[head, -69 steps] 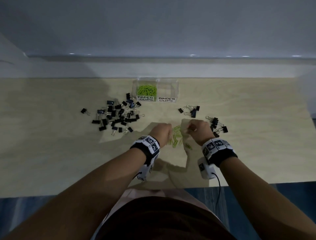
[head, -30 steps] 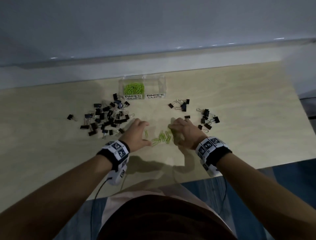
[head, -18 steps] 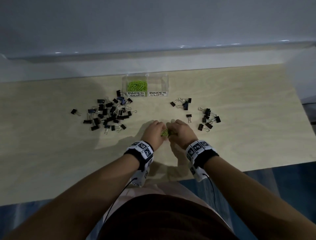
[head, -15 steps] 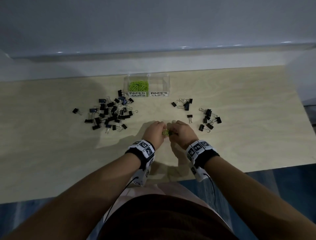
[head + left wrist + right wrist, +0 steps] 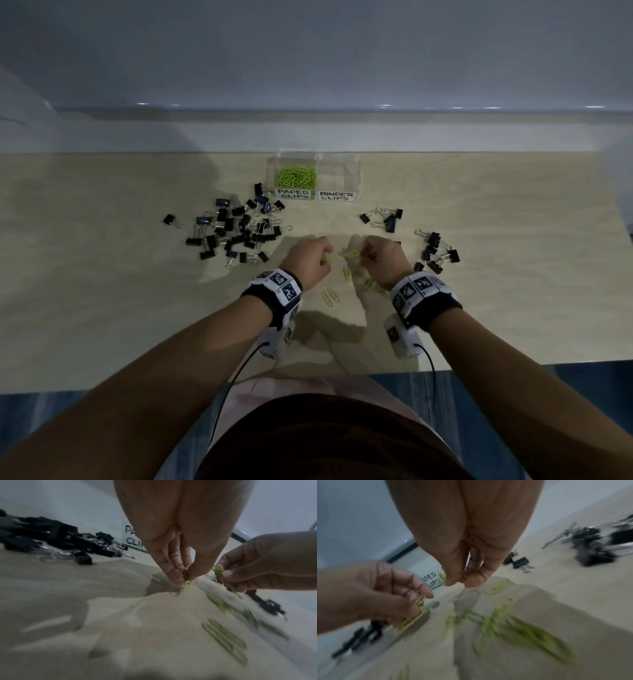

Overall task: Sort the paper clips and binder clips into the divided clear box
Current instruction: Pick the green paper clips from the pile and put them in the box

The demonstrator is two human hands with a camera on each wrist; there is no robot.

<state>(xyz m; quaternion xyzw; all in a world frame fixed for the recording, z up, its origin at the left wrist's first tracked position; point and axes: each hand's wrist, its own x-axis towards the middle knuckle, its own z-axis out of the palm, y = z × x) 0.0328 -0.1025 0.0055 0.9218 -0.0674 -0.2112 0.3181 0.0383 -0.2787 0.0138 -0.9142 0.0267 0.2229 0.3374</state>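
Both hands hover just above the wooden table, near its front middle. My left hand (image 5: 320,255) pinches a few green paper clips (image 5: 186,577) between thumb and fingers. My right hand (image 5: 364,255) pinches another small bunch of green paper clips (image 5: 351,254). Several loose green paper clips (image 5: 371,285) lie on the table below and between the wrists. The divided clear box (image 5: 354,178) stands at the back; its left cell, labelled PAPER CLIPS, holds a green heap (image 5: 296,177), and its right cell, labelled BINDER CLIPS, looks empty.
A big scatter of black binder clips (image 5: 236,233) lies left of the hands. Two smaller groups of binder clips (image 5: 387,219) (image 5: 435,251) lie to the right. A pale wall ledge (image 5: 315,133) runs behind the box. The table's front edge (image 5: 342,373) is near my body.
The hands swept the spread paper clips together, met, then drew slightly apart and lifted, each with clips pinched. Several clips stayed on the table beneath them.
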